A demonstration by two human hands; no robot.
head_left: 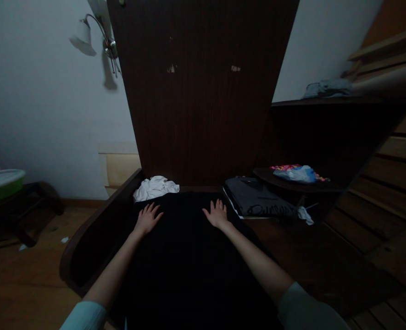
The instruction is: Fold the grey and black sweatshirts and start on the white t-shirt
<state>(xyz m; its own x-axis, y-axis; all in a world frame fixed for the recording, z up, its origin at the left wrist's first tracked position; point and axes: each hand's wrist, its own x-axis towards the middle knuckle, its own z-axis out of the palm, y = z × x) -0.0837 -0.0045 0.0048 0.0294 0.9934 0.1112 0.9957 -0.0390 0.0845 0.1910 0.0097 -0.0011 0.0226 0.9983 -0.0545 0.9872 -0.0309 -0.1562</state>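
Note:
A black cloth or garment [185,256] lies spread flat before me; its exact kind is lost in the dark. My left hand [147,220] rests on its upper left part, palm down with fingers spread. On the upper right part lies my right hand [217,214], also flat, fingers apart. Just beyond my left hand sits a crumpled white cloth [156,188]. Folded dark grey clothing [258,197] with black lettering is stacked to the right of my right hand.
A raised dark wooden side [96,229] borders the surface on the left. At the right, a low shelf [333,185] carries a plastic bag [297,174]. A tall dark panel [203,105] stands behind. A green basin [3,185] is on a stand at far left.

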